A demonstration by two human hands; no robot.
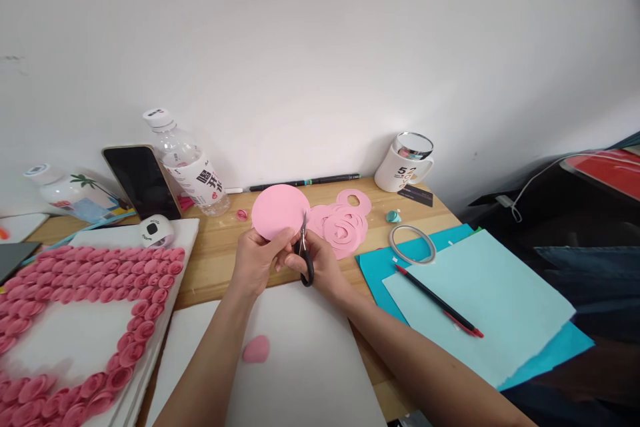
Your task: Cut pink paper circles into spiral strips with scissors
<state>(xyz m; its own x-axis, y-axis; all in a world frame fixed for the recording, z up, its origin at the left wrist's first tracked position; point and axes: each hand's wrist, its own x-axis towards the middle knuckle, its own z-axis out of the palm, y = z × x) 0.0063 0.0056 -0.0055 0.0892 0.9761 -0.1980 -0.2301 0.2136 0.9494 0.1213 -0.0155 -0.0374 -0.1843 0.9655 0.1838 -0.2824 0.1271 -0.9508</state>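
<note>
A round pink paper disc [280, 208] is held up by my left hand [257, 259], its thumb pressed on the front near the lower edge. In my right hand [323, 263] are black-handled scissors [307, 255], with the blades upright at the disc's right edge. From this angle I cannot tell whether the blades are cutting into the paper. Just right of the hands lies a pile of pink paper rings and spirals [341, 230]. A pink paper piece [257, 349] rests on the white board [310, 353] beneath my forearms.
At left, a white panel carries rows of pink paper roses [133, 353]. Behind it stand a phone [140, 180] and water bottle [197, 173]. A mug [404, 163], tape roll [413, 244], and blue paper sheets [480, 300] with a pen [440, 300] are at right.
</note>
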